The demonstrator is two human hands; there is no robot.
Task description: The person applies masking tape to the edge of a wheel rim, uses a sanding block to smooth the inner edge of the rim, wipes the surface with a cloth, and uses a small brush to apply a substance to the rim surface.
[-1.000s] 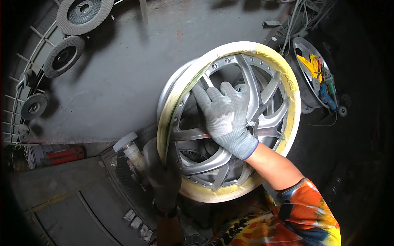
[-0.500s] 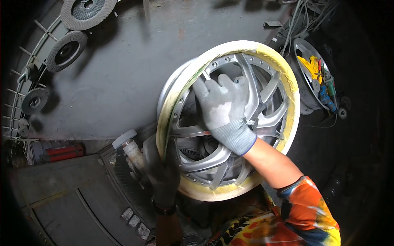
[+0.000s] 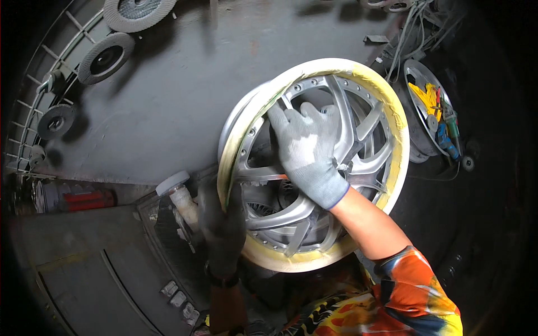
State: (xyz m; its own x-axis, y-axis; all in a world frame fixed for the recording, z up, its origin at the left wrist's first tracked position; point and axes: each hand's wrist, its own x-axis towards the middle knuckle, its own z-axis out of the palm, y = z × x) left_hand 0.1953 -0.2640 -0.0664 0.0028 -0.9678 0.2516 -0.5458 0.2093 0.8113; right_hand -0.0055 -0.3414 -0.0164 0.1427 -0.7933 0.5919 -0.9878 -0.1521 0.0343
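Note:
A silver alloy wheel (image 3: pixel 364 166) with several spokes is tilted up in front of me, yellowish masking tape around its rim. The tape stands loose along the left side, with a green edge showing. My right hand (image 3: pixel 311 151), in a light grey glove, lies over the spokes, its fingers curled onto the wheel near the upper left rim; the fingertips are hidden. In shadow at the lower left, my left hand (image 3: pixel 221 218), in a dark-looking glove, closes around the rim. Behind the taped rim, another silver rim edge (image 3: pixel 231 120) shows.
Abrasive flap discs (image 3: pixel 106 57) hang on a wire rack (image 3: pixel 42 89) at the left. A white-capped bottle (image 3: pixel 182 199) stands beside my left hand. At the right, another wheel (image 3: pixel 417 70) holds a yellow cloth (image 3: pixel 426 98) and tools. Cables (image 3: pixel 417 25) hang at the upper right.
The view has shifted slightly, so the rack and discs appear farther right. Both hands keep their places on the wheel, with only a slight move of the left hand.

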